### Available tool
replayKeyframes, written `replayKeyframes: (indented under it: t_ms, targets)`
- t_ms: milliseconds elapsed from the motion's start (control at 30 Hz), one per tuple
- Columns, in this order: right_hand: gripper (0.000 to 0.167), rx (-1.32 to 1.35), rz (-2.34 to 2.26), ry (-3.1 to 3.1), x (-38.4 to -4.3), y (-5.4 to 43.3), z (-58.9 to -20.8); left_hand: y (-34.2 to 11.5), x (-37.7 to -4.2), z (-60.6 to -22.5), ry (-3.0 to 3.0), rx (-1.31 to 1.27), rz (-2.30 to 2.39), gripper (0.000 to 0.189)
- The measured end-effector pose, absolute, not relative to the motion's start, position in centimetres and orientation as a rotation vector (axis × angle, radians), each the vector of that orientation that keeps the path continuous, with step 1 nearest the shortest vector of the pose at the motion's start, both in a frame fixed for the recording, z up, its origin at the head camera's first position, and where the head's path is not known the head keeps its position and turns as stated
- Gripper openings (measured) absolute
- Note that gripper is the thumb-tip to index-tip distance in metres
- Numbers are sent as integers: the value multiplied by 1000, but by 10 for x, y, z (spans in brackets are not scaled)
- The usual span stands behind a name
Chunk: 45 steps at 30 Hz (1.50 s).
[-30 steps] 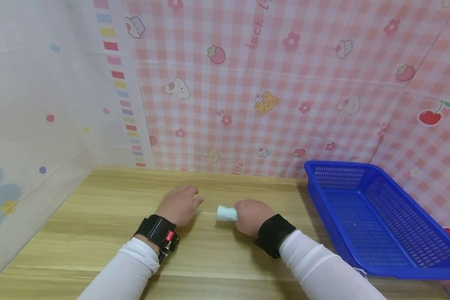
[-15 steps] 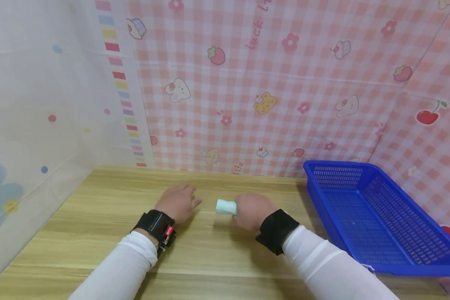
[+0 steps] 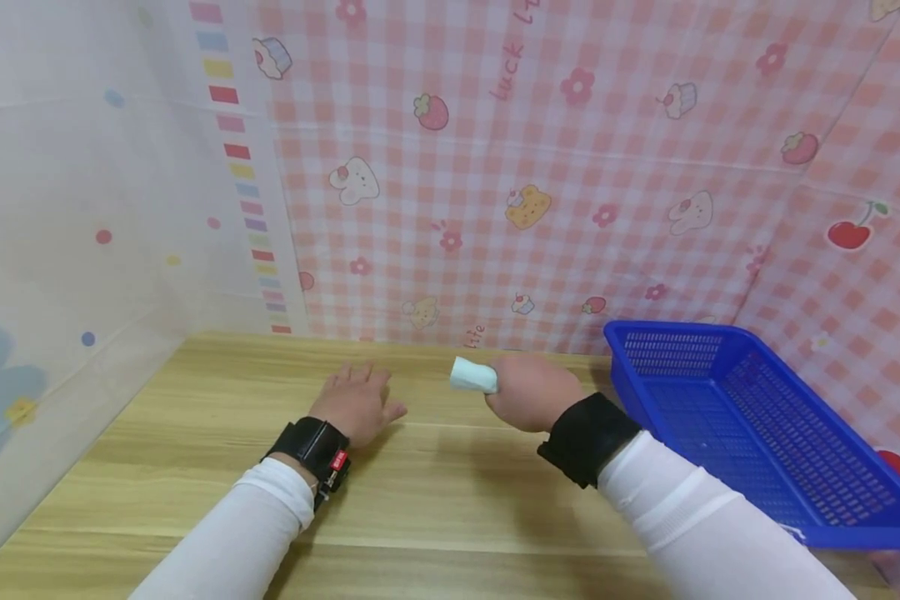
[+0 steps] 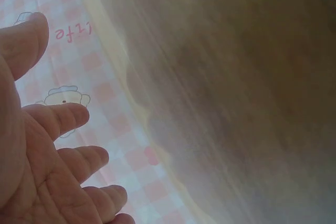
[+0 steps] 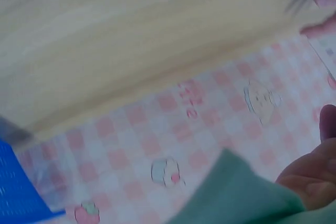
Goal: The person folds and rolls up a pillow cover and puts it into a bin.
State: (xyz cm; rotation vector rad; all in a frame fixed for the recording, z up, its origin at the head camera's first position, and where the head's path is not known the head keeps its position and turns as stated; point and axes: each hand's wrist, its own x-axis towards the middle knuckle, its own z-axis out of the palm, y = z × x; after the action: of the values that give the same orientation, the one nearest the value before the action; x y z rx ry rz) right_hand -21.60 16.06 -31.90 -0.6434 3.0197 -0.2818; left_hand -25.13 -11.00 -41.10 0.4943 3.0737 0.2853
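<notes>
My right hand (image 3: 536, 390) grips a pale mint-green rolled piece (image 3: 474, 376) that looks like cloth. One short end sticks out to the left past the thumb side; the part inside the fist is hidden in the head view. From the right wrist, the green piece (image 5: 236, 192) shows a pointed corner and a loose fold beside the fingers. My left hand (image 3: 354, 406) holds nothing, palm down low at the wooden table, fingers spread and thumb pointing right. Its fingers (image 4: 71, 119) look loosely extended in the left wrist view. Whether it touches the wood I cannot tell.
A blue slotted plastic basket (image 3: 862, 537) stands at the right side of the wooden table (image 3: 420, 508), close to my right forearm. A pink checked cloth wall (image 3: 570, 250) rises along the back, with a white one (image 3: 135, 200) to the left.
My right hand has moved up and to the right with the green piece, whose free end now tips upward. The fingers of my left hand have spread and straightened.
</notes>
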Motion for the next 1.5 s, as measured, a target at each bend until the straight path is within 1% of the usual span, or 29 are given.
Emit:
replayKeyframes:
  t_ms: [300,367,433,500,567,700,833,1033,1233,1500]
  targets:
    - [5,-602,-240,3135,-213,198,-288,-112,-250,-411,3072,470,271,76]
    - [12,-579,-259,3145,-212,210,-284,-112,-249,-410,3068,470,271,75]
    - [13,-555,-258,3150,-211,221,-281,-112,-249,-408,3063,474,263,74]
    - [12,-543,-255,3158,-209,233,-279,-113,-249,-408,3059,473,257,74]
    - [6,-532,-239,3165,-208,245,-277,-114,-249,-409,3051,460,254,74]
    - [15,-498,-231,3175,-205,267,-274,-115,-251,-411,3044,446,252,74]
    - [20,-444,-232,3168,-202,293,-275,-116,-250,-411,3042,446,260,73]
    - [19,-360,-200,3166,-202,335,-279,-116,-249,-409,3034,443,257,72]
    - [16,-367,-152,3174,-203,371,-285,-117,-249,-408,3030,451,251,70]
    - [20,-367,-187,3127,-205,411,-303,-118,-250,-411,3043,457,234,68]
